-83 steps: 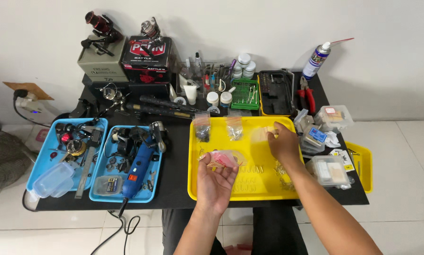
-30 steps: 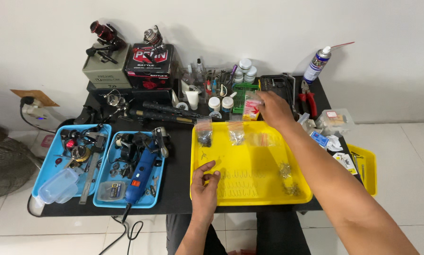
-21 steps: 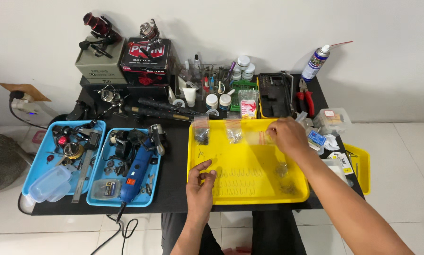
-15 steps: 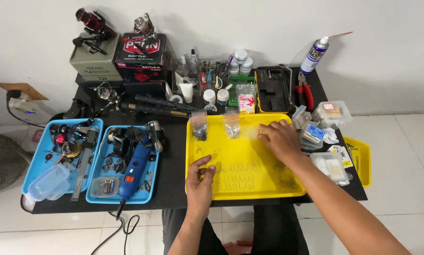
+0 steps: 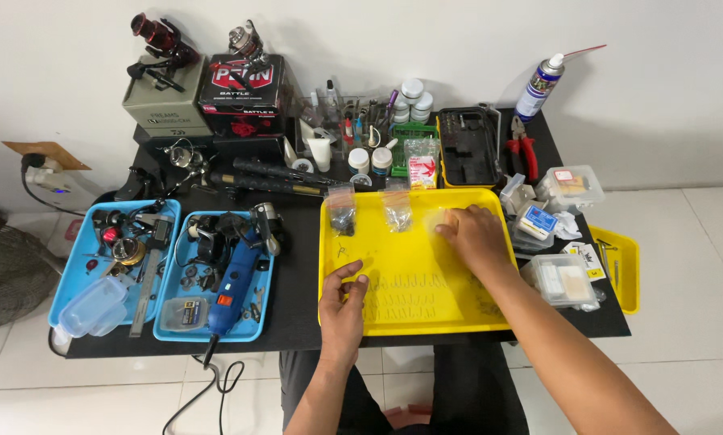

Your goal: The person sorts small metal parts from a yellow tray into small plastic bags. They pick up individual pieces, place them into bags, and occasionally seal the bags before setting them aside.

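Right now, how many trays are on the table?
4: two blue trays side by side at the left, one with small parts, one with the blue rotary tool; a large yellow tray in the middle; a small yellow tray at the right edge, partly hidden.

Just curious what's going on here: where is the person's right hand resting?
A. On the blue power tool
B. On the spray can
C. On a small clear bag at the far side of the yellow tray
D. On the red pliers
C: the right hand lies flat over a small clear bag near the far rim of the yellow tray, well away from the other items.
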